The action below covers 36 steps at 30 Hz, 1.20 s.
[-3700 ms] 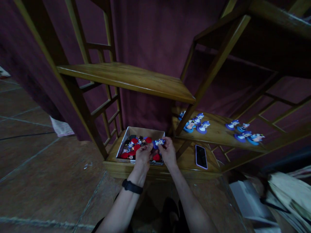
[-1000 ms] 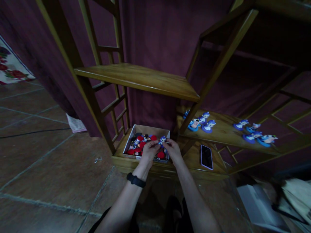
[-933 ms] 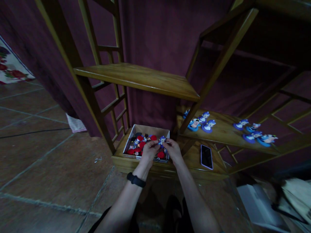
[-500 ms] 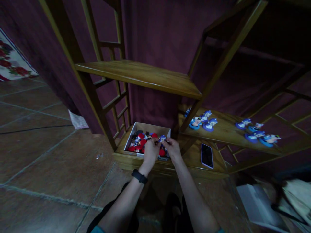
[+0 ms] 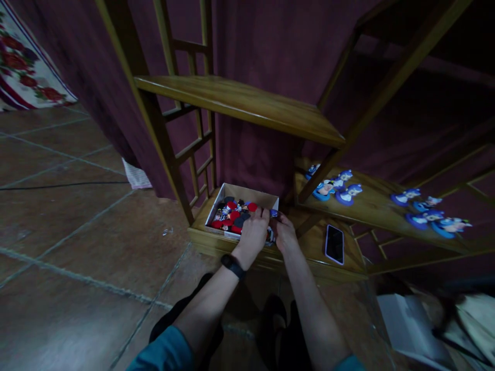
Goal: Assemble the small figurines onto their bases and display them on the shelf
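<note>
**Held at right end of box [image 5: 257,196]: figure [image 5: 274,213]**

Found close together: left hand [image 5: 254,232] and right hand [image 5: 285,232]. Seen pinched in right hand: figure, purple, mostly hidden. Cannot tell left hand's grip. Noted inside box: red and black pieces [image 5: 234,216]. Noted right of box: phone [image 5: 334,244], flat on board [image 5: 314,250].

The left grip [image 5: 254,233] is just beside the right grip [image 5: 284,233], back side up, fingers bent. The right grip curls its fingers in. Behind them, the left arm [image 5: 211,304] and right arm [image 5: 312,304] reach forward, slanting closer together.
</note>
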Available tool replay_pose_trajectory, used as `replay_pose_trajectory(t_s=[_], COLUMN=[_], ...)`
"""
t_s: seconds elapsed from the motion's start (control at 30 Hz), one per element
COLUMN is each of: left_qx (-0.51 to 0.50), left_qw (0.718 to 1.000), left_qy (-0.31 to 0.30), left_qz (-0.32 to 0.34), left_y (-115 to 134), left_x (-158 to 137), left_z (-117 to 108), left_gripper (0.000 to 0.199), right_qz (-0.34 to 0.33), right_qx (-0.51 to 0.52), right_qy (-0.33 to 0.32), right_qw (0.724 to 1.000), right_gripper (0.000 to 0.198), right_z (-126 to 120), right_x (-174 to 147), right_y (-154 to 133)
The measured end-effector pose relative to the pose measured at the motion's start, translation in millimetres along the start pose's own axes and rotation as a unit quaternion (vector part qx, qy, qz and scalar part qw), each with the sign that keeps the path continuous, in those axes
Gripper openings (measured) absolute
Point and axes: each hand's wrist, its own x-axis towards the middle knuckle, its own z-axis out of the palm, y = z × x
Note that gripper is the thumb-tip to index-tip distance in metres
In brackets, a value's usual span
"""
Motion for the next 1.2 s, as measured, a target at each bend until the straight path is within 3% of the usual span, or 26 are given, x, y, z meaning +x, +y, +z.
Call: replay_pose_trajectory(t_s=[0.27,0.67,0.8,0.9,0.97,1.03,1.1,1.2], left_qx=[-0.012,-0.003,-0.060,-0.155,-0.248,-0.362,-0.493,-0.668], left_qw=[0.999,0.999,0.998,0.987,0.965,0.924,0.854,0.714], left_qy=[0.001,0.007,-0.007,0.006,0.033,0.039,0.019,-0.012], left_qz=[0.030,0.039,0.019,-0.041,-0.081,-0.118,-0.166,-0.209], left_y=[3.5,3.7,2.4,-4.3,-11.2,-18.1,-22.9,-25.5], left_x=[-0.3,0.0,0.4,6.1,12.5,19.2,23.8,24.7], left_z=[1.5,0.1,0.5,4.7,10.0,16.2,21.6,26.0], left_gripper=[0.040,0.034,0.033,0.028,0.022,0.014,0.007,0.007], right_qz=[-0.016,0.000,-0.018,-0.016,-0.013,-0.019,-0.027,-0.032], right_qx=[-0.014,0.012,-0.028,-0.034,-0.031,-0.034,-0.036,-0.026], right_qy=[0.012,0.009,0.010,0.001,-0.011,-0.012,-0.008,-0.012], right_qw=[1.000,1.000,0.999,0.999,0.999,0.999,0.999,0.999], right_gripper=[0.031,0.036,0.033,0.030,0.029,0.030,0.031,0.033], right_z=[-6.5,-7.6,-8.1,-7.2,-6.4,-5.8,-5.3,-4.6], right_x=[1.4,1.6,0.9,-1.2,-2.7,-3.7,-4.0,-4.4], right_y=[0.1,3.7,2.8,-0.3,-3.1,-5.8,-8.0,-10.6])
